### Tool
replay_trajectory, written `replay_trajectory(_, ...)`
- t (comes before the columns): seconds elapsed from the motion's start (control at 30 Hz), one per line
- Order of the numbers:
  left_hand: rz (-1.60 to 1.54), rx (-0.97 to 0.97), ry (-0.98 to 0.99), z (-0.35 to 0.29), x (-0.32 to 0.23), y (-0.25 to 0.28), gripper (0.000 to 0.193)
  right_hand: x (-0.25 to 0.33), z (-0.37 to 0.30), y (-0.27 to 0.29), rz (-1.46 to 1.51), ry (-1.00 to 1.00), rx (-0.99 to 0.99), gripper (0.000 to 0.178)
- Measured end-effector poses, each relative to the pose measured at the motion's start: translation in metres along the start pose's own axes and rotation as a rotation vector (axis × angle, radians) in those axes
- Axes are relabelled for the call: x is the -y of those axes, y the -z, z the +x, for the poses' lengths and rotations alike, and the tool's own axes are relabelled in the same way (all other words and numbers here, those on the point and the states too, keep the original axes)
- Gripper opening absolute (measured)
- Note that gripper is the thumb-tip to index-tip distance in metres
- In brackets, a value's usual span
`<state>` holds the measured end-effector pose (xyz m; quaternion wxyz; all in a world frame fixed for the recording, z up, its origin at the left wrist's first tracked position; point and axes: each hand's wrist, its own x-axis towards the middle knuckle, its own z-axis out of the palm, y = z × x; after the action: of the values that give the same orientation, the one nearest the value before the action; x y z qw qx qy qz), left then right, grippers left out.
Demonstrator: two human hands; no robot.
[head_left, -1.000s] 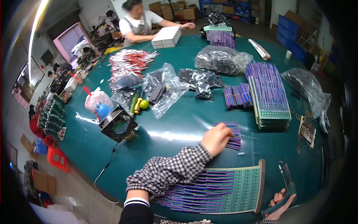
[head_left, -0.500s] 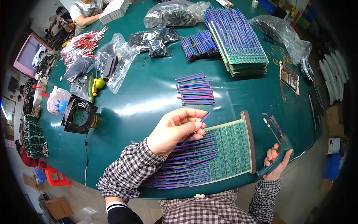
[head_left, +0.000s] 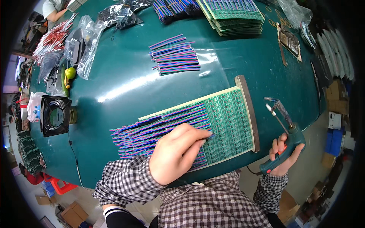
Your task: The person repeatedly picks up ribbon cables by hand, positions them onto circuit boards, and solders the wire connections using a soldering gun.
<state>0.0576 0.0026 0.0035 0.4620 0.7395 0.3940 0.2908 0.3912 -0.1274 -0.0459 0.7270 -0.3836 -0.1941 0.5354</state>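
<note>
A green circuit board panel lies on the table before me, with rows of blue, red and black ribbon wires covering its left part. My left hand is closed in a pinch over the panel, its fingertips at the inner ends of the wire rows. Between them is a short ribbon wire, mostly hidden by the fingers. To the right of the panel, my right hand grips a green soldering gun with a red trigger. Its bent tip and a thin white-ended tube point up and left.
A brown strip edges the panel's right end. Loose ribbon wires lie beyond it. A stack of wired panels stands at the back. To the left are a black fan and plastic bags. A person's arm shows far left.
My left hand has come down and nearer with the ribbon wire, from above the panel to its surface. The view has tilted toward me. My right hand still holds the soldering gun.
</note>
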Motion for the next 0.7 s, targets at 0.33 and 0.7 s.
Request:
replay_trajectory(0.33, 0.555, 0.043, -0.394, -0.012, 0.004, -0.022, 0.036, -0.002, -0.041, -0.013, -0.18, -0.022, -0.027, 0.082)
replay_trajectory(0.7, 0.778, -0.105, -0.45, -0.017, 0.019, -0.044, 0.033, 0.011, -0.079, -0.015, -0.311, -0.164, 0.013, 0.097)
